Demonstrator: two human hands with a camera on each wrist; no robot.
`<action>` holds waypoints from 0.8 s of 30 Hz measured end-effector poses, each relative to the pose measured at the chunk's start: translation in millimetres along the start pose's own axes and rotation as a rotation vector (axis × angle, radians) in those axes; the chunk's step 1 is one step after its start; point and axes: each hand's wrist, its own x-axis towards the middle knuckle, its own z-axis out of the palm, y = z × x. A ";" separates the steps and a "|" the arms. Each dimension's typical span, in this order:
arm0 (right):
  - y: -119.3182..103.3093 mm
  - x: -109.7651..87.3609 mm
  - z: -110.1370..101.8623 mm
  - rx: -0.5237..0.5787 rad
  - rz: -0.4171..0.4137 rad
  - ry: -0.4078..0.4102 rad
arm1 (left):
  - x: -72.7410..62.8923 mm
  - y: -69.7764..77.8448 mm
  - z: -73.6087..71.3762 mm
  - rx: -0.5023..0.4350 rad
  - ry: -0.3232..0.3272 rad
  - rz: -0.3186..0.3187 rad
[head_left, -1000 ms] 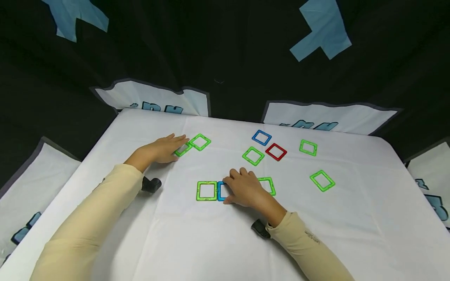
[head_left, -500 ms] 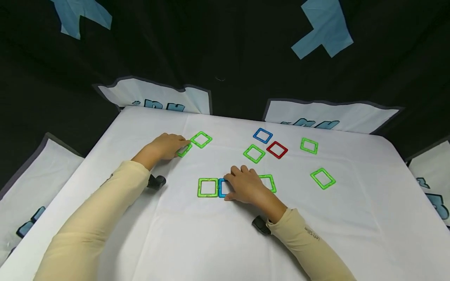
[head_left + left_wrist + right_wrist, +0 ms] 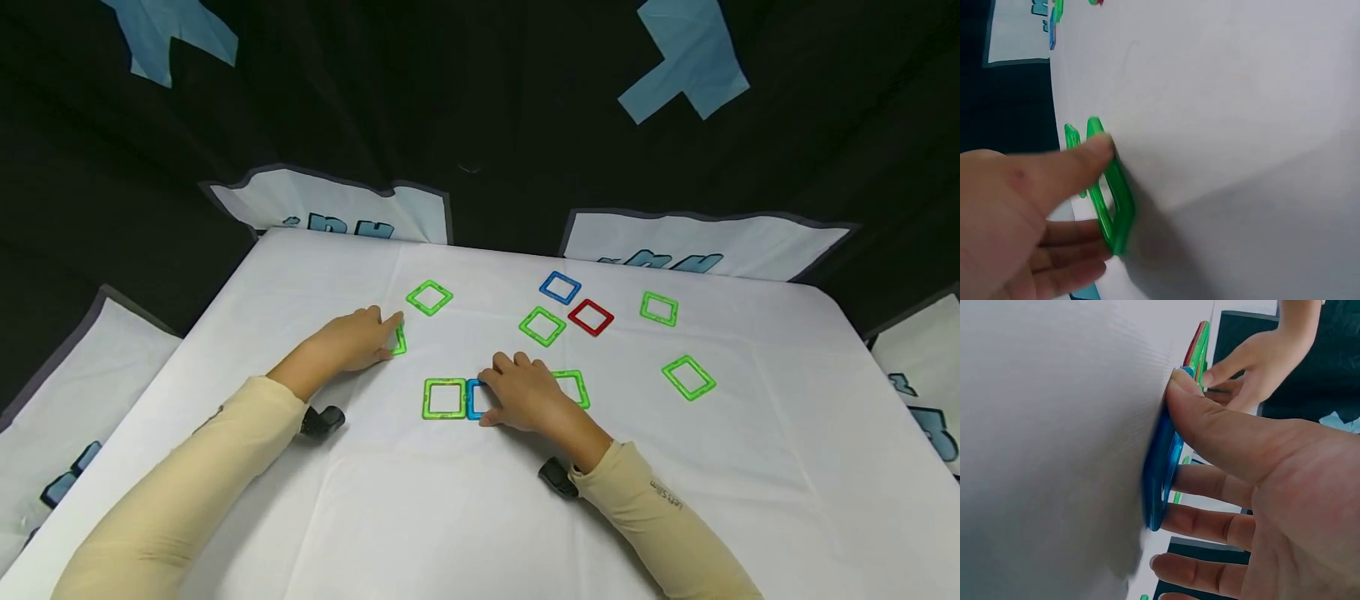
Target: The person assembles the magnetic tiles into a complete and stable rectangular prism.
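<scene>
My left hand (image 3: 352, 342) pinches a green square magnetic tile (image 3: 401, 340) between thumb and fingers. In the left wrist view this green tile (image 3: 1124, 203) looks tilted, with a shadow beside it. My right hand (image 3: 525, 396) grips a blue square magnetic tile (image 3: 472, 400), mostly covered by the hand in the head view. The right wrist view has the thumb on one side of the blue tile (image 3: 1159, 465) and fingers on the other. A green tile (image 3: 427, 400) touches its left edge. Another green tile (image 3: 584, 392) is partly hidden behind my right hand.
Farther back on the white table (image 3: 450, 517) lie a lone green tile (image 3: 418, 306), a blue tile (image 3: 552, 297), a red tile (image 3: 582, 326) and a green tile (image 3: 533, 337). Two more green tiles lie at the right, one behind the other (image 3: 677, 385).
My left hand has drawn its green tile away from the green tile behind it, toward me, and turned it. The right hand stays in place on the blue tile.
</scene>
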 end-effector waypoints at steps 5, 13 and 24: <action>-0.4 0.5 -0.5 -0.007 0.006 0.000 | -10.6 -3.4 9.7 -0.102 0.091 0.048; 0.6 0.5 0.4 0.020 -0.004 0.006 | -23.8 -2.3 19.0 -0.321 0.198 0.127; 1.8 2.1 2.0 0.030 -0.002 -0.004 | -37.3 11.5 27.4 -0.517 0.271 0.186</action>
